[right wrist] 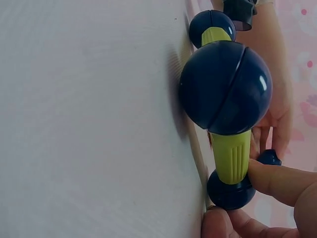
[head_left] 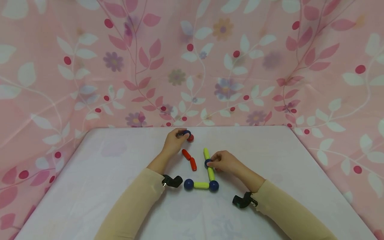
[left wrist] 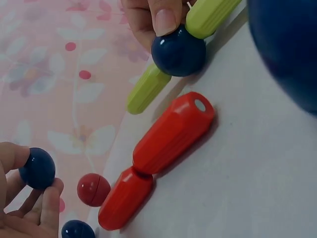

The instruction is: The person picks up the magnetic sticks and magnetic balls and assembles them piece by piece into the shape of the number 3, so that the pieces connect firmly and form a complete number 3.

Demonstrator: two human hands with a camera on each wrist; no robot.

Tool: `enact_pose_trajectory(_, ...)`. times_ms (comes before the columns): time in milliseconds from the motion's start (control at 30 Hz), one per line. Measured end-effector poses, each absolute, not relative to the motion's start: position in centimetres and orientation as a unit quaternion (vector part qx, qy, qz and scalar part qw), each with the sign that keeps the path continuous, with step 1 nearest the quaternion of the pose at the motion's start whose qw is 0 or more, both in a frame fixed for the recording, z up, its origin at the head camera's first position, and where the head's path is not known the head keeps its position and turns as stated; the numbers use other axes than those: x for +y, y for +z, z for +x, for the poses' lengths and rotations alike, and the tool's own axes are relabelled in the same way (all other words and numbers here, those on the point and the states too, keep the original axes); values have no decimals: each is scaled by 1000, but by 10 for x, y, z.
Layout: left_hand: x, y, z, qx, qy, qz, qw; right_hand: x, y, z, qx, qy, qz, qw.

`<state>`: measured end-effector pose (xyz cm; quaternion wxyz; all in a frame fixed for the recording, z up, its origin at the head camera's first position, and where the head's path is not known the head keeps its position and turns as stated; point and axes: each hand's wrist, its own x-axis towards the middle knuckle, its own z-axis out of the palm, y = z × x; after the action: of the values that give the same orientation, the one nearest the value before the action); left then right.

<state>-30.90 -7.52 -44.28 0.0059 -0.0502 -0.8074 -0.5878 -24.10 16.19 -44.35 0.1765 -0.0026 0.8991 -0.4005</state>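
Note:
My left hand [head_left: 173, 142] pinches a blue ball [left wrist: 38, 168] between thumb and fingers near the table's far edge. Close by are a red ball [left wrist: 93, 189] and, low in the left wrist view, another blue ball [left wrist: 78, 230]. With thumb and fingers my right hand [head_left: 226, 162] grips a blue ball [left wrist: 179, 52] that sits between two yellow-green rods [head_left: 206, 153]. The nearer rod meets a corner blue ball [head_left: 213, 185]. From there a sideways yellow-green rod [head_left: 201, 185] runs to a blue ball [head_left: 189, 184] at its left end.
Two red rods [head_left: 193, 164] lie end to end at a slight angle between the hands. A white cloth [head_left: 144, 213] covers the table, and a pink floral curtain [head_left: 192, 66] hangs behind. Black wrist cameras [head_left: 243, 200] are strapped to both sleeves.

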Motion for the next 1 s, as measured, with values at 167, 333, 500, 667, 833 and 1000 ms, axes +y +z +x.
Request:
enact_pose_trajectory(167, -62, -438, -311, -816, -574, -68, -34, 164, -445, -241, 898, -402, -2, 180)
enact_pose_trajectory(333, -53, -442, -317, -843, -528, -87, -54, 165, -446, -240, 895, -408, -9, 179)
enact_pose_trajectory(500, -44, -444, -317, -858, -499, -89, -85, 166, -446, -237, 890, -419, -17, 178)
enact_pose_trajectory(667, -37, -443, -314, -863, -488, -85, -97, 166, -446, -237, 887, -425, -25, 176)
enact_pose_trajectory(833, -31, -447, -314, -870, -474, -80, -108, 167, -447, -237, 887, -426, -29, 176)
enact_pose_trajectory(1000, -27, -450, -315, -876, -464, -74, -110, 167, -448, -236, 886, -430, -34, 171)
